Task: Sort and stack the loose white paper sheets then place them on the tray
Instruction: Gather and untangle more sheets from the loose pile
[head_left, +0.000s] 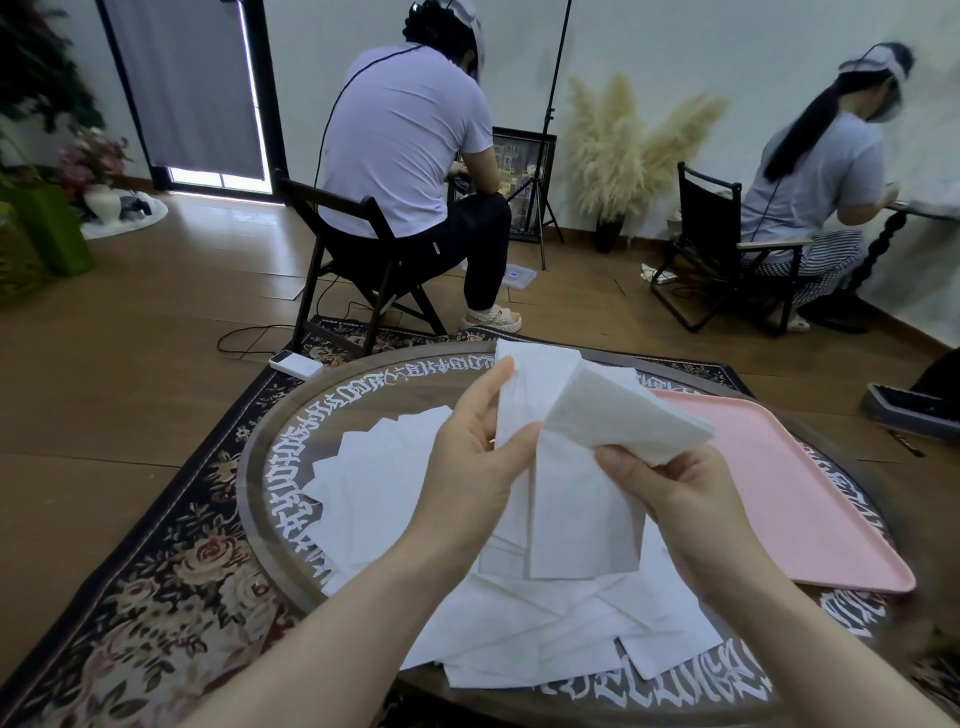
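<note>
Head view. Loose white paper sheets (524, 618) lie overlapping in an untidy heap across the middle and near side of the round table (270, 499); they are plain, rectangular and thin, with some corners jutting over the white lettering that rings the dark tabletop. Above the heap, the left hand (467, 462) holds an upright sheet (524, 395), thumb and fingers curled in a pinching grip on its lower left edge. The right hand (670, 488) pinches a small stack of sheets (618, 415) at its near corner, thumb on top; the stack tilts upward and away, and one longer sheet hangs down from the grip toward the heap. The two held lots touch between the hands. A pink tray (810, 499) rests on the right side of the table, just beside the heap, and nothing can be seen lying in it. The table stands on a dark floral rug (156, 587) over a wooden floor. Beyond it, two people sit on folding chairs with their backs turned, near a white wall and a vase of dried pampas grass (618, 150).
</note>
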